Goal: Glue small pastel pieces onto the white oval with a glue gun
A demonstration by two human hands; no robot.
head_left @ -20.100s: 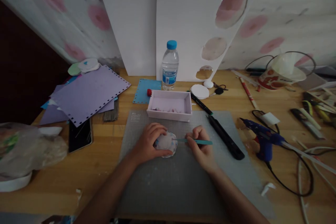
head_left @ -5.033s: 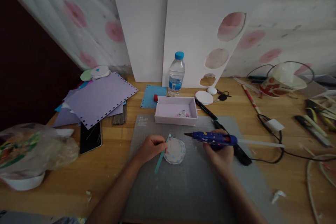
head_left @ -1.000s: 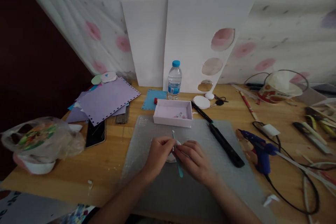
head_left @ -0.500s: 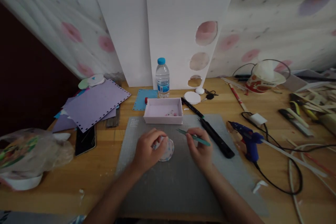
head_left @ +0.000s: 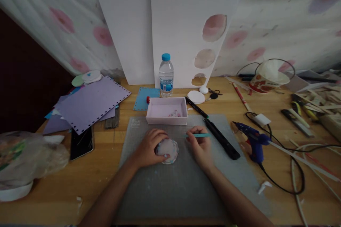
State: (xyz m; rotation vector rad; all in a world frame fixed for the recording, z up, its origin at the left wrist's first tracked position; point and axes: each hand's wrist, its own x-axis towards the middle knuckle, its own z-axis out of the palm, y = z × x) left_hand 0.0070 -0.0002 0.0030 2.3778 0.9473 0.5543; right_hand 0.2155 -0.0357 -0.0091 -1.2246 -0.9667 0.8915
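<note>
My left hand (head_left: 151,149) curls around the left side of a small round white disc (head_left: 169,149), its rim edged with bluish and pinkish bits. The thumb rests on the disc's lower edge and the fingers lie along its upper left. To the right, my right hand (head_left: 200,147) pinches a pair of teal tweezers (head_left: 201,135), held almost level with the tips pointing left, apart from the disc. Both hands are over a grey cutting mat (head_left: 160,191). Just beyond them is a pale pink open box (head_left: 166,116) with small pink bits inside.
A black cutter-like tool (head_left: 222,140) and a black pen (head_left: 197,108) lie right of the box. Farther right is a blue glue gun (head_left: 252,138) with its cord. A water bottle (head_left: 166,78) stands behind the box. Purple card sheets (head_left: 93,103) and a phone (head_left: 82,143) lie left.
My left hand has opened out from a pinch above the disc to a hold around its side, uncovering more of the disc. The tweezers have turned nearly level. The camera view has shifted slightly.
</note>
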